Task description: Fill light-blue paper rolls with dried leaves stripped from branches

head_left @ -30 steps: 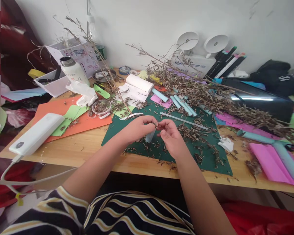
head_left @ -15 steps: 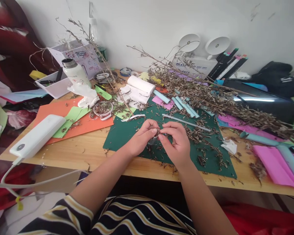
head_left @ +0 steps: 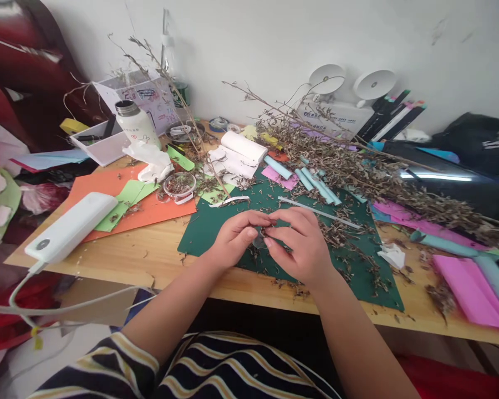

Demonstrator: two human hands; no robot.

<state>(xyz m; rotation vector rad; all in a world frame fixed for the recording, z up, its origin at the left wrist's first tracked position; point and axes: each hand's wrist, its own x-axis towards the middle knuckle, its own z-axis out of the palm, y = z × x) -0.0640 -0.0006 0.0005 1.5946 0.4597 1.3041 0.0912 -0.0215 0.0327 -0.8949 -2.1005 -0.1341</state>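
My left hand (head_left: 236, 238) and my right hand (head_left: 301, 245) meet over the dark green sheet (head_left: 203, 227) near the table's front edge. Both are closed in a pinch on a small pale blue paper roll (head_left: 258, 241) with bits of dried leaf at its top; most of it is hidden by my fingers. Dried leaf scraps (head_left: 349, 249) lie scattered on the green sheet around my hands. A long heap of dried branches (head_left: 382, 177) stretches across the table behind and to the right.
Left: a white power bank (head_left: 69, 228) with a cable, orange paper (head_left: 108, 188), light green paper (head_left: 122, 198), a small clear dish (head_left: 179, 184), a white bottle (head_left: 136, 123). Behind: a white paper roll (head_left: 245, 147), blue paper tubes (head_left: 316, 185). Right: pink paper (head_left: 469, 282).
My two hands have drawn closer together and a little lower over the green sheet; the blue roll is now more covered by my fingers. The view has shifted slightly.
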